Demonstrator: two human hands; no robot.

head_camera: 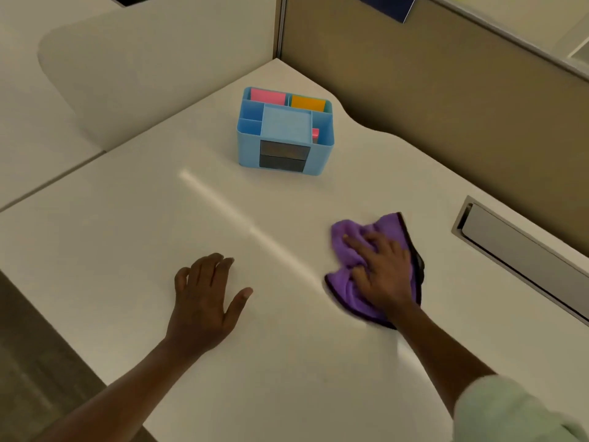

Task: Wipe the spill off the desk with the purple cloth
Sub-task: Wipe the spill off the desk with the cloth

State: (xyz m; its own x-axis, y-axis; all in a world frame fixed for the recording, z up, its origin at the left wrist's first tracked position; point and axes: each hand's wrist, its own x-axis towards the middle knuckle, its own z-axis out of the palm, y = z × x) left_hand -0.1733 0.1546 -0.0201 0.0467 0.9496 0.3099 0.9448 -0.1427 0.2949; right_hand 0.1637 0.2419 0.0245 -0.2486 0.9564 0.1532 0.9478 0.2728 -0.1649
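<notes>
A crumpled purple cloth [353,231] with a dark hem lies on the white desk [127,218], right of centre. My right hand [381,272] presses flat on top of it, fingers spread and bunching the fabric. Flat on the bare desk to the left rests my left hand [204,298], palm down, fingers apart, holding nothing. No spill shows clearly; a faint blurred smear sits at the cloth's near edge.
A blue desk organiser [285,135] with pink and orange sticky notes stands behind the hands. A grey cable tray slot [516,250] is set into the desk at the right. Tan partition walls [446,106] close off the back and right. The desk's front edge drops off at lower left.
</notes>
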